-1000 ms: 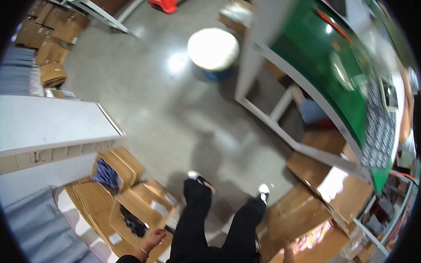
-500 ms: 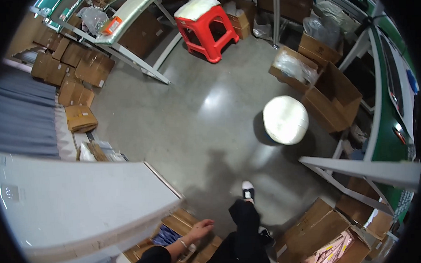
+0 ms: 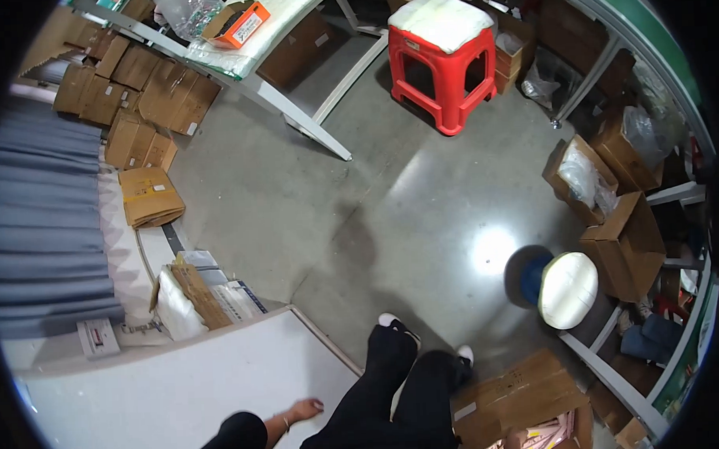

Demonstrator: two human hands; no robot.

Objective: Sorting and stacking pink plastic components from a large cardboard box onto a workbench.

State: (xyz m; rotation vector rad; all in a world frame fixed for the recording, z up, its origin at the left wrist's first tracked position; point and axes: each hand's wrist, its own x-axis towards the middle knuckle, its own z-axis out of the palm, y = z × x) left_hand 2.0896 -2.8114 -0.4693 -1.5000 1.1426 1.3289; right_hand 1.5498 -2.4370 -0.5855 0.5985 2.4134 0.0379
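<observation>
My left hand [image 3: 306, 408] hangs by my left thigh, in front of the white cabinet-like top [image 3: 215, 388], and a thin bracelet circles the wrist. Its fingers look loosely curled in, and nothing shows in them. Whether the hand touches the white surface, I cannot tell. My right hand is outside the picture. Below me are my dark-trousered legs [image 3: 388, 374], one foot in front of the other. Close by on the right stands an open cardboard box [image 3: 523, 385] with pink packets [image 3: 545, 436] inside.
A round padded stool [image 3: 568, 291] with a blue base stands to the right, beside open cartons [image 3: 625, 247]. Ahead are a red plastic stool [image 3: 443, 79] and a table [image 3: 277, 25] holding an orange box [image 3: 246, 24]. Flattened cartons [image 3: 151, 196] and a blue curtain [image 3: 47, 227] line the left.
My view has shifted and turned, so the stools now appear farther right. My legs have taken a step. My left hand has gone from above an open carton to in front of the white top.
</observation>
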